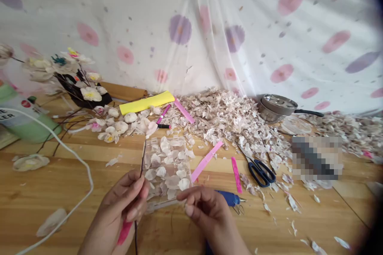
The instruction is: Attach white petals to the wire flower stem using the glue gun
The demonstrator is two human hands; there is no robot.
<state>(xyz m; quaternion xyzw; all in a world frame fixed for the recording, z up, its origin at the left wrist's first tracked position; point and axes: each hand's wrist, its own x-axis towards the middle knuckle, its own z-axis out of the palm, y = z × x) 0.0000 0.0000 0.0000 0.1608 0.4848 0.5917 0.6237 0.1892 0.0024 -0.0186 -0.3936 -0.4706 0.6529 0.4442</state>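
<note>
My left hand is low at the near edge of the wooden table, fingers curled and pinched on a thin dark wire stem that rises from the fingertips and also trails down below the hand; a pink strip is tucked under the same fingers against the palm. My right hand sits just beside it, thumb and forefinger pressed together on something small at the lower edge of the clear bag of petals, though I cannot tell from here whether it grips a petal or the plastic itself. The bag lies flat on the table just beyond both hands, full of pale petals. A blue glue gun lies partly hidden behind my right hand, its nozzle pointing right. A long pink strip lies slanted beside the bag, a shorter one further right, then black-handled scissors. Beyond these spreads a broad heap of pale scraps, with a small metal pan at its far right edge. To the left are finished white flowers on dark stems, a yellow foam sheet, a green bottle, and a white cord curving across the table.
</note>
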